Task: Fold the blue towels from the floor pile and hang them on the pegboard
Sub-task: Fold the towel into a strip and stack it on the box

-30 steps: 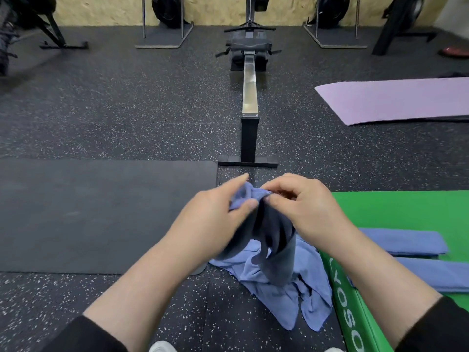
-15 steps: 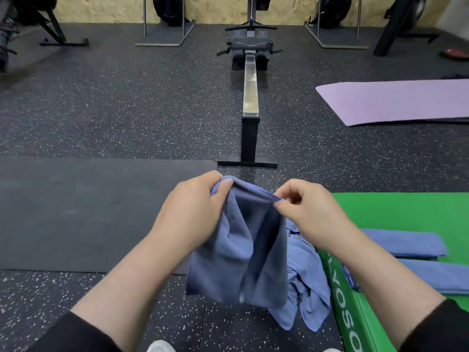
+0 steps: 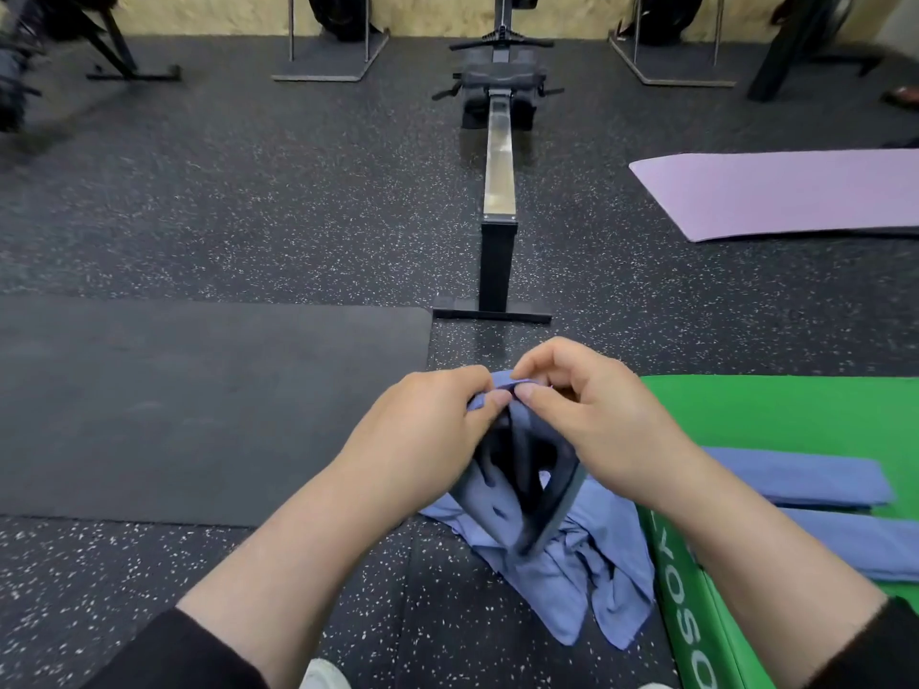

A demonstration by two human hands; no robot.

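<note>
Both hands meet mid-air over floor pile. Left hand (image 3: 427,435) & right hand (image 3: 592,420) fingers pinch top edge of blue towel (image 3: 522,494), bunched, hanging down onto pile of blue towels (image 3: 562,584) on floor beside green mat (image 3: 776,415). Two folded towels (image 3: 795,479) lie on mat's near-right part.
</note>
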